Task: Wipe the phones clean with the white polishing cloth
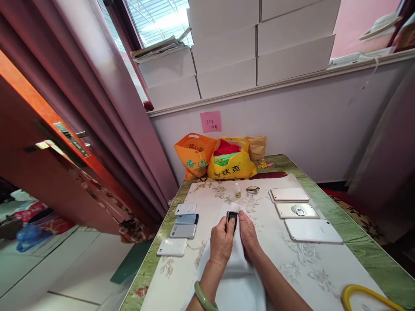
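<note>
My left hand (221, 241) is closed around a small black mobile phone (232, 216), with the thumb lying on its face. A white cloth (240, 283) runs under the phone and down toward me. On the phone's right side, my right hand (248, 231) is closed on the cloth's edge, thumb uppermost; its other fingers are mostly hidden. Beyond the hands stand a small bottle (237, 190) with a yellowish label and a pair of folded glasses (253, 190).
Several phones (183, 231) lie in a column on the left. Three larger ones, including a white phone (313, 230), lie on the right. An orange bag (196, 155) and a yellow bag (231, 168) stand at the back. A yellow curved tube (366, 290) is at front right.
</note>
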`<state>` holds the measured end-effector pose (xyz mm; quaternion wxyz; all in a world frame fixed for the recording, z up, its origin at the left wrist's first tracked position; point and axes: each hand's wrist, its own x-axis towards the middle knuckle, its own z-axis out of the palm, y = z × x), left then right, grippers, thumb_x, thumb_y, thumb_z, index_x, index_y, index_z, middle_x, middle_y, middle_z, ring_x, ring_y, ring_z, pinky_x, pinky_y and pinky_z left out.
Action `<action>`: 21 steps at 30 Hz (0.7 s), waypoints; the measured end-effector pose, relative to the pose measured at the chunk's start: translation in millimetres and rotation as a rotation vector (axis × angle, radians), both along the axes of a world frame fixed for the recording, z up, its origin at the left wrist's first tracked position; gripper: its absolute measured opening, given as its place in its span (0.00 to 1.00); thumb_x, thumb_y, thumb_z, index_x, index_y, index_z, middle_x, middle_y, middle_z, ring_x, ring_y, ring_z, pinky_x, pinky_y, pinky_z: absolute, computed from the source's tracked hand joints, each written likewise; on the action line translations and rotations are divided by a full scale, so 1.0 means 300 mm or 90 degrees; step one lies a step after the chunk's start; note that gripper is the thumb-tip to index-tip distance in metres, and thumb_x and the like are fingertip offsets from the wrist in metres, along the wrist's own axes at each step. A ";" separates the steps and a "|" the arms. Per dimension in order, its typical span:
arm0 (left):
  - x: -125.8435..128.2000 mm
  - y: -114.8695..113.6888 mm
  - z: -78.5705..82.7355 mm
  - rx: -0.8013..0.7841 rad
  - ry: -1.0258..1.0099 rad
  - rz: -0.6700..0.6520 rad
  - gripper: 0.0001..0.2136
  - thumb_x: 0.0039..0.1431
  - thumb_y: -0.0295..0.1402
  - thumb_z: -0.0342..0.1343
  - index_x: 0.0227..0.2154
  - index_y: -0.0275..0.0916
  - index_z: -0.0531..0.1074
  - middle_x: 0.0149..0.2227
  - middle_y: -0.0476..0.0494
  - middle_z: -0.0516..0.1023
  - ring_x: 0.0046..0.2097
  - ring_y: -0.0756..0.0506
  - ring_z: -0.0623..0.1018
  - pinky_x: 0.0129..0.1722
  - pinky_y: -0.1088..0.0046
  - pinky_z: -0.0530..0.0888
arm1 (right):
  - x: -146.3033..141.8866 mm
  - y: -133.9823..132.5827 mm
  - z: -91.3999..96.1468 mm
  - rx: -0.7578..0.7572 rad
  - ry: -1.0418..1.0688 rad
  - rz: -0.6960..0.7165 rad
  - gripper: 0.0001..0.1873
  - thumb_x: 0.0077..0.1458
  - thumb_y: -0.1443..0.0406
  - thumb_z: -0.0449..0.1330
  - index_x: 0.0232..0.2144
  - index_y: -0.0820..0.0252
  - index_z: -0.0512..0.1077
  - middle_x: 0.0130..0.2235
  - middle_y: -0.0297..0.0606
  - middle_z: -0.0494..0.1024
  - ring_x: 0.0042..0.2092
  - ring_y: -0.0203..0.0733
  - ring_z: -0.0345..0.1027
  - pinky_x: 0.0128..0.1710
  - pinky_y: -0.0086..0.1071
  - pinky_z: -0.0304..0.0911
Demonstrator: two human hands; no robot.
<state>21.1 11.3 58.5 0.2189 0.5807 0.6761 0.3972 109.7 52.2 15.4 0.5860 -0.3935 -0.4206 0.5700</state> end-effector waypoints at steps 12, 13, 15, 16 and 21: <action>-0.003 0.172 0.048 0.113 -0.083 0.238 0.20 0.61 0.49 0.43 0.19 0.42 0.56 0.20 0.54 0.61 0.26 0.50 0.59 0.29 0.74 0.59 | -0.016 -0.043 -0.021 0.038 -0.141 -0.026 0.26 0.60 0.45 0.47 0.30 0.58 0.71 0.30 0.36 0.75 0.37 0.43 0.65 0.40 0.33 0.60; 0.004 0.181 0.045 0.115 -0.096 0.260 0.20 0.61 0.49 0.42 0.20 0.42 0.57 0.20 0.53 0.62 0.26 0.50 0.60 0.30 0.73 0.60 | -0.014 -0.041 -0.023 0.032 -0.137 -0.040 0.26 0.59 0.44 0.47 0.29 0.58 0.71 0.30 0.36 0.75 0.36 0.43 0.65 0.40 0.33 0.60; 0.025 0.194 0.034 0.136 -0.139 0.306 0.19 0.61 0.50 0.40 0.22 0.42 0.60 0.22 0.52 0.65 0.28 0.49 0.63 0.31 0.73 0.63 | -0.012 -0.036 -0.026 0.012 -0.128 -0.066 0.27 0.58 0.43 0.48 0.28 0.58 0.70 0.29 0.35 0.75 0.36 0.42 0.65 0.40 0.33 0.60; 0.039 0.197 0.026 0.154 -0.167 0.328 0.20 0.62 0.50 0.39 0.24 0.42 0.61 0.24 0.51 0.67 0.29 0.48 0.65 0.32 0.73 0.64 | -0.011 -0.035 -0.028 -0.001 -0.123 -0.078 0.27 0.57 0.42 0.48 0.28 0.58 0.70 0.29 0.36 0.75 0.36 0.43 0.65 0.39 0.33 0.60; 0.101 0.160 -0.016 0.217 -0.331 0.355 0.22 0.60 0.54 0.41 0.32 0.40 0.67 0.31 0.46 0.73 0.33 0.48 0.71 0.36 0.72 0.69 | -0.001 -0.031 -0.024 -0.060 -0.038 -0.096 0.30 0.53 0.39 0.51 0.33 0.59 0.72 0.30 0.37 0.77 0.36 0.44 0.68 0.39 0.34 0.63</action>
